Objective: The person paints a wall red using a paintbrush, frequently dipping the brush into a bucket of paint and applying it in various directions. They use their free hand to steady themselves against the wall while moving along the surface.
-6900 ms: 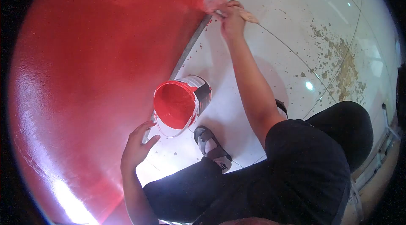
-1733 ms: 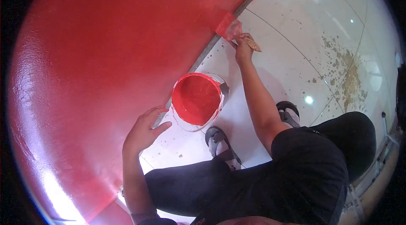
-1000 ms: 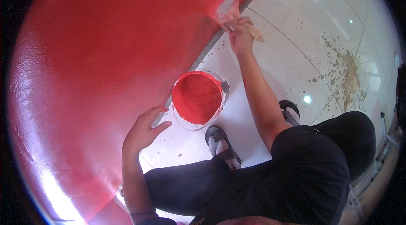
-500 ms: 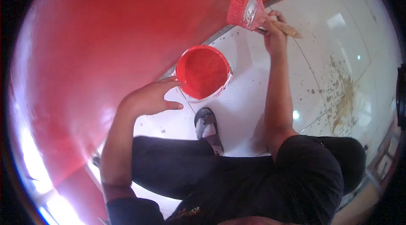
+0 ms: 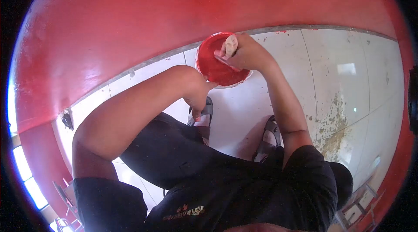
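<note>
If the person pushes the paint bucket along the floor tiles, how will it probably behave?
The paint bucket stands on glossy floor tiles, so it would probably slide easily. Red paint shows inside, so it may slosh or spill if pushed fast. The right hand holds the brush over it, which might tip it.

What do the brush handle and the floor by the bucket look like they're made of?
Brush handle: pale and tan with a matte look, likely bare wood; only its end shows above the right hand. Floor: large white tiles, probably glazed ceramic, with glossy light reflections, thin joint lines and brownish specks and stains.
</note>
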`<state>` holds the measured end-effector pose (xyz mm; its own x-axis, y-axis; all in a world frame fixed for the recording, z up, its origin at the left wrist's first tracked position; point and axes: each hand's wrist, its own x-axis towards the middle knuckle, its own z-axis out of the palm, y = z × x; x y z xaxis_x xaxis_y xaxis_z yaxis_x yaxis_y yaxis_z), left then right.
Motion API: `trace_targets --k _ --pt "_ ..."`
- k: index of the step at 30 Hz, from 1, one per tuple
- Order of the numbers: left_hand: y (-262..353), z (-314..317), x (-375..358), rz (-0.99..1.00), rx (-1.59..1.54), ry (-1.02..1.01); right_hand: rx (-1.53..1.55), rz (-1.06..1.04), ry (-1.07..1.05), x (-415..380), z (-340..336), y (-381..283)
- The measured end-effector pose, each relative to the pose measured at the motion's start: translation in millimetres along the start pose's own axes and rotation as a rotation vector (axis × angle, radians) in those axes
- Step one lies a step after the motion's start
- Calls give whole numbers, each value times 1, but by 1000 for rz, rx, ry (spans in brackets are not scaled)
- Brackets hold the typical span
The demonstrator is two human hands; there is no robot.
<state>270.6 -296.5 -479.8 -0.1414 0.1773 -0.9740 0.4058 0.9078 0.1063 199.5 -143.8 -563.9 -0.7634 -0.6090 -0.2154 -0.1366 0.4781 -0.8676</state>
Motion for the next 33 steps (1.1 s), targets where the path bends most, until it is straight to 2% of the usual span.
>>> trace_targets --k 5,6,7,8,9,10,11,12,13,14,16,21,23,24,26,27,29,30,32,33 --pt "-7 0 6 18 -46 -55 -131 -200 118 -1 6 7" --pt "-19 18 32 166 -69 26 -6 -203 93 -8 1 2" --pt "-23 21 37 267 -130 20 108 -220 91 -13 -11 -4" --pt "-26 22 42 369 -193 8 117 -237 103 -19 -22 -11" --pt "-30 23 46 470 -255 -10 78 -342 132 -20 -31 2" --pt "-16 6 15 337 -148 -8 168 -461 170 -10 -30 29" --pt "-1 -12 -17 206 -37 -19 298 -388 271 -18 -33 28" --pt "-13 -3 2 136 16 -19 377 -332 239 -19 -35 34" --pt "-16 -2 4 124 -1 9 467 -269 193 -22 -38 41" --pt "-22 -1 10 149 -42 10 468 -298 227 -29 -42 41" --pt "-17 -4 7 67 -55 -36 479 -85 174 -37 -51 40" --pt "-10 16 -3 129 -44 117 601 -31 209 -50 -62 41" --pt "-5 26 -10 147 -69 166 776 -41 368 -55 -67 49" --pt "-1 29 -14 116 -79 225 785 -31 362 -54 -68 58" --pt "4 36 -22 80 -98 275 1254 -237 479 -41 -70 82" --pt "5 39 -26 92 -137 315 1263 -230 471 -31 -68 86" --pt "4 47 -28 89 -190 377 1605 -542 812 -9 -63 84" --pt "6 48 -30 78 -196 370 1618 -536 805 0 -62 82" --pt "11 52 -34 69 -260 456 1816 -626 1020 14 -59 79" --pt "14 54 -35 61 -265 444 1828 -613 1019 17 -52 87"
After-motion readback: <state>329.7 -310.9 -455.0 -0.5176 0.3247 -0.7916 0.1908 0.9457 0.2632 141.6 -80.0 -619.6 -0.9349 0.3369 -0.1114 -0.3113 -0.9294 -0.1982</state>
